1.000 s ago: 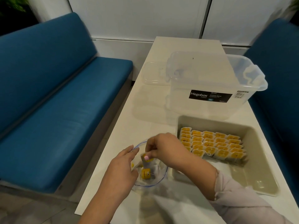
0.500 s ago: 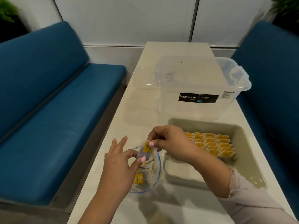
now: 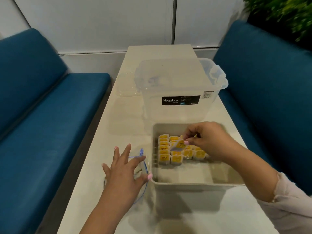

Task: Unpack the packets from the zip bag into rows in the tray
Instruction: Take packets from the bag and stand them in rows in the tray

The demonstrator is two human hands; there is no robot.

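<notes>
A beige tray [image 3: 194, 182] sits on the white table, holding several rows of yellow-labelled packets [image 3: 164, 157] in its far half. My right hand [image 3: 209, 139] hovers over those rows, pinching one packet [image 3: 178, 146] between thumb and fingers. Left of the tray lies the clear zip bag [image 3: 143, 168] with a blue seal line. My left hand [image 3: 125, 171] rests over the bag with fingers spread, thumb near the tray's left corner. What is inside the bag is hidden by the hand.
A clear Megabox storage box [image 3: 179, 92] stands just beyond the tray, with its clear lid [image 3: 126, 85] lying to its left. Blue benches [image 3: 42, 124] flank the narrow table [image 3: 118, 115] on both sides. A plant [image 3: 283, 16] is at the upper right.
My right hand drew a packet out of the zip bag and carried it right, over the rows in the tray. My left hand let the bag's mouth go and spread its fingers.
</notes>
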